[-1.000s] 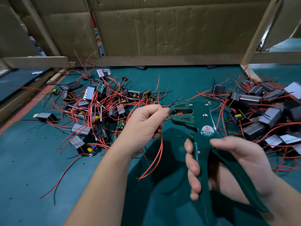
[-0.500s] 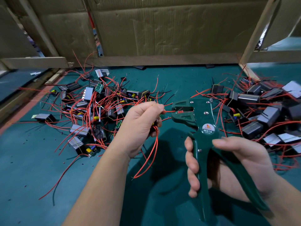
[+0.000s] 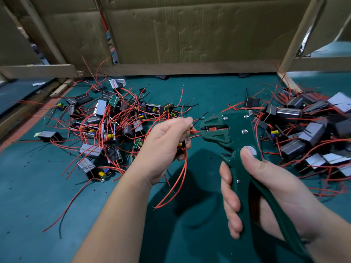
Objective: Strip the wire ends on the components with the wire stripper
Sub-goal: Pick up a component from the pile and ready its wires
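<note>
Dark green wire stripper (image 3: 237,133), red wires (image 3: 176,183), teal mat (image 3: 38,186).

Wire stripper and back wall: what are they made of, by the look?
Wire stripper: probably painted metal, matte dark green with bright silver rivets; plastic not ruled out. Back wall: brown cardboard, dull, creased and dented.

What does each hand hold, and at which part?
The right hand grips the wire stripper by its handles. The left hand holds a component, mostly hidden in its palm, and pinches its red wire near the end.
</note>
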Tool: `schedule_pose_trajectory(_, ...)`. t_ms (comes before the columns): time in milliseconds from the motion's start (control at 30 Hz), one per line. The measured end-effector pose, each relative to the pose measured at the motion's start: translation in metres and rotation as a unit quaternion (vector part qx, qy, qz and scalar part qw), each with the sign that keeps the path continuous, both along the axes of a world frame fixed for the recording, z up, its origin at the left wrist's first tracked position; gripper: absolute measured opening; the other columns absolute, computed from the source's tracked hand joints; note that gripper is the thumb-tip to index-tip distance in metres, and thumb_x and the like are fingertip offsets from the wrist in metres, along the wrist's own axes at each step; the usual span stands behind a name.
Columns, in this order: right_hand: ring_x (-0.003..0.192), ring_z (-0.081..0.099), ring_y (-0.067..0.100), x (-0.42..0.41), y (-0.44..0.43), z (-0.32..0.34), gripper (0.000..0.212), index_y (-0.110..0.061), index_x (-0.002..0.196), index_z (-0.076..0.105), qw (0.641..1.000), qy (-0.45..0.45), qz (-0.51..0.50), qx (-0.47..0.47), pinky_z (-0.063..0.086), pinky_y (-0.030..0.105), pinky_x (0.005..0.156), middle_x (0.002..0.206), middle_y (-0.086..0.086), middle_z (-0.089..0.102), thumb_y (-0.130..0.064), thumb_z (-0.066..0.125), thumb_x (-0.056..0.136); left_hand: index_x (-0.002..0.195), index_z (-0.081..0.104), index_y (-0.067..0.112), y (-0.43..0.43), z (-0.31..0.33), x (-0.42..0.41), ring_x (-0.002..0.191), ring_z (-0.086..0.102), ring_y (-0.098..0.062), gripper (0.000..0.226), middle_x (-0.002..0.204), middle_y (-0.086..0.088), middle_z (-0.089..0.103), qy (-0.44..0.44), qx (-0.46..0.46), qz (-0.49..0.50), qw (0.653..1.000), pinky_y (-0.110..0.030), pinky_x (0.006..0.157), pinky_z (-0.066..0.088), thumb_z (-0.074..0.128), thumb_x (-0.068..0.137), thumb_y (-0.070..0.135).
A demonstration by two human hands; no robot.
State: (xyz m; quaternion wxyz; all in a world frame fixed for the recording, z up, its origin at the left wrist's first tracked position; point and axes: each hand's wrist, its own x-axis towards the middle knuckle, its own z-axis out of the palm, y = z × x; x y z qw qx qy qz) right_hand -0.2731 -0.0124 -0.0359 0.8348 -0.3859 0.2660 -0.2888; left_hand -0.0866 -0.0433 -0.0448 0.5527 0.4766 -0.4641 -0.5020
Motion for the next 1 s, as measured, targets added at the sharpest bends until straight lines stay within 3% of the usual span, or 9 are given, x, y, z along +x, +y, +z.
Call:
schedule_pose_trajectory(133,0.036,0.046,0.025,0.005,-0.006,0.001,0.038,-0.011,0.065,0.06,0.996,0.011,-0.076,0.039,0.044,0.032,0.039,0.053,0.012,0.046,-0.049,0.063,0.07,0.059,0.047,0.022,0.0,-0.004,-0.004,0.055,0.044,-0.01,0.042,0.068,0.0,0.053,-0.054,0.025,-0.022,0.998,-0.019,0.042,0.033,0.043,0.099,0.033)
schedule_pose_trajectory(300,0.06,0.063,0.036,0.002,-0.017,0.001,0.039,-0.005,0.079,0.07,0.991,-0.053,-0.108,0.065,0.056,0.048,0.06,0.104,0.029,0.066,-0.039,0.061,0.063,0.051,0.052,0.025,-0.003,-0.006,-0.004,0.059,0.048,-0.011,0.053,0.077,0.0,0.055,-0.048,0.041,-0.014,0.998,-0.021,0.049,0.04,0.04,0.098,0.045)
schedule_pose_trajectory(367,0.061,0.063,0.036,-0.001,-0.019,-0.002,0.044,-0.003,0.088,0.072,0.992,-0.057,-0.071,0.09,0.056,0.048,0.062,0.112,0.029,0.063,-0.04,0.061,0.066,0.052,0.052,0.026,-0.005,-0.006,-0.004,0.06,0.048,-0.012,0.053,0.075,0.005,0.055,-0.032,0.048,-0.01,0.998,-0.024,0.053,0.042,0.039,0.095,0.055)
schedule_pose_trajectory(467,0.065,0.064,0.038,0.0,-0.016,-0.006,0.055,0.002,0.107,0.068,0.987,-0.097,0.037,0.122,0.055,0.048,0.065,0.103,0.025,0.063,-0.038,0.072,0.069,0.059,0.051,0.025,-0.006,-0.008,-0.005,0.064,0.044,-0.018,0.053,0.074,0.002,0.056,-0.039,0.056,-0.025,0.997,-0.034,0.067,0.037,0.036,0.08,0.071)
schedule_pose_trajectory(567,0.067,0.063,0.038,0.003,-0.013,-0.011,0.072,0.005,0.116,0.063,0.987,-0.101,0.062,0.11,0.054,0.049,0.067,0.114,0.024,0.06,-0.036,0.082,0.06,0.067,0.047,0.024,-0.006,-0.01,-0.007,0.068,0.041,-0.022,0.055,0.076,-0.008,0.051,-0.004,0.051,-0.061,0.997,-0.037,0.064,0.03,0.035,0.078,0.076)
schedule_pose_trajectory(733,0.065,0.064,0.036,0.004,-0.015,-0.011,0.078,0.0,0.112,0.067,0.995,-0.065,-0.069,0.036,0.055,0.051,0.064,0.095,0.023,0.064,-0.034,0.09,0.045,0.07,0.06,0.029,-0.009,-0.008,-0.005,0.085,0.053,-0.013,0.052,0.097,0.005,0.064,-0.036,0.0,0.0,0.999,-0.032,0.079,0.04,0.025,0.078,0.067)
schedule_pose_trajectory(867,0.071,0.067,0.036,-0.006,-0.025,-0.009,0.045,-0.009,0.105,0.065,0.959,-0.063,-0.268,-0.068,0.056,0.048,0.067,0.09,0.009,0.069,-0.024,0.071,0.064,0.091,0.063,0.027,-0.011,-0.005,0.005,0.092,0.054,-0.01,0.044,0.104,0.008,0.064,-0.007,-0.044,0.091,0.995,-0.026,0.079,0.044,0.029,0.084,0.054)
schedule_pose_trajectory(933,0.075,0.068,0.04,-0.012,-0.029,-0.009,0.025,-0.01,0.091,0.059,0.944,-0.03,-0.318,-0.089,0.056,0.049,0.067,0.079,0.011,0.067,-0.02,0.063,0.069,0.097,0.061,0.027,-0.009,-0.006,0.011,0.096,0.056,-0.006,0.028,0.104,0.01,0.063,-0.143,-0.091,0.179,0.969,-0.022,0.087,0.043,0.038,0.091,0.041)
schedule_pose_trajectory(1000,0.074,0.067,0.042,-0.013,-0.03,-0.012,0.02,-0.01,0.089,0.052,0.94,-0.007,-0.332,-0.082,0.056,0.049,0.064,0.072,0.011,0.063,-0.015,0.06,0.071,0.106,0.06,0.023,-0.008,-0.012,0.019,0.109,0.05,-0.011,0.019,0.11,0.006,0.058,-0.363,-0.104,0.258,0.889,-0.025,0.096,0.038,0.048,0.092,0.021)
